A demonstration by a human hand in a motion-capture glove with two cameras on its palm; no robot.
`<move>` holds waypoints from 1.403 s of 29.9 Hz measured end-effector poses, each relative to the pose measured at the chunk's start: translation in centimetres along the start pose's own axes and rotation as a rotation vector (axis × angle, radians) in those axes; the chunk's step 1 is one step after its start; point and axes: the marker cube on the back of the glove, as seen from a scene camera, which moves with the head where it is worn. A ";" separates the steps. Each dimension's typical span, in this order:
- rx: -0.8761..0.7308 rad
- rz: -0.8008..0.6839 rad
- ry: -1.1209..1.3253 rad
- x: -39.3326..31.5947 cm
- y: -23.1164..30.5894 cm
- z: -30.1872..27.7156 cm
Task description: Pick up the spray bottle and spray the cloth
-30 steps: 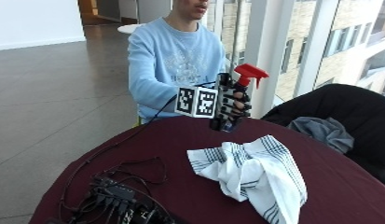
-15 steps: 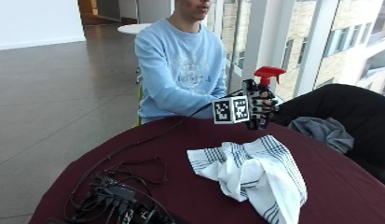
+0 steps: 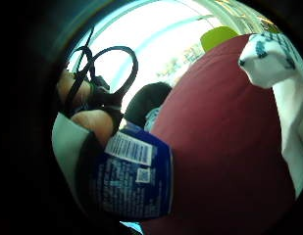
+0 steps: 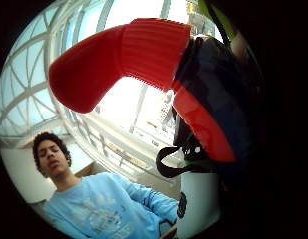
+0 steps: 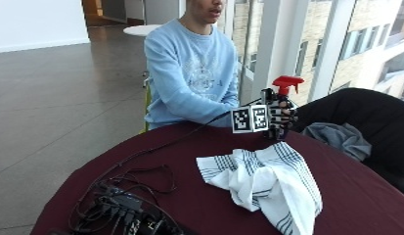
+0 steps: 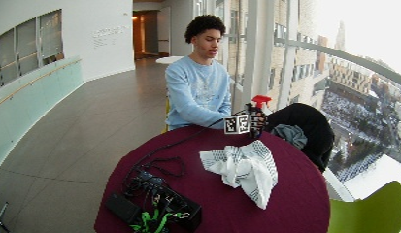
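Note:
My gloved right hand (image 5: 280, 115) grips a spray bottle upright above the far side of the round maroon table (image 5: 189, 161). The bottle's red spray head (image 5: 287, 82) sticks up over the fingers; the little finger side palm view shows its dark blue labelled body (image 3: 133, 180) close against the palm. The thumb side palm view is filled by the red nozzle (image 4: 118, 59). A white cloth with dark stripes (image 5: 267, 180) lies crumpled on the table, just in front of and below the hand. In the wide outside view the bottle (image 6: 258, 101) stands over the cloth's (image 6: 242, 167) far end.
A tangle of black cables and electronics (image 5: 123, 208) covers the table's near left. A black chair with a grey garment (image 5: 341, 136) stands behind the table on the right. A green chair (image 6: 368, 213) is at the near right.
The hand has carried the bottle to the right and a little lower, from beside the person's chest to just behind the cloth's far end. The cloth has not moved.

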 end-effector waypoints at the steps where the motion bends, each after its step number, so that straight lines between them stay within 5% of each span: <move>1: -0.007 0.004 0.000 0.0 0.0 0.0; 11: -0.053 0.038 0.131 -1.5 1.9 -5.6; 20: -0.294 0.142 0.671 -3.7 9.0 -18.0; 42: -0.289 0.209 1.223 -4.5 21.4 -33.8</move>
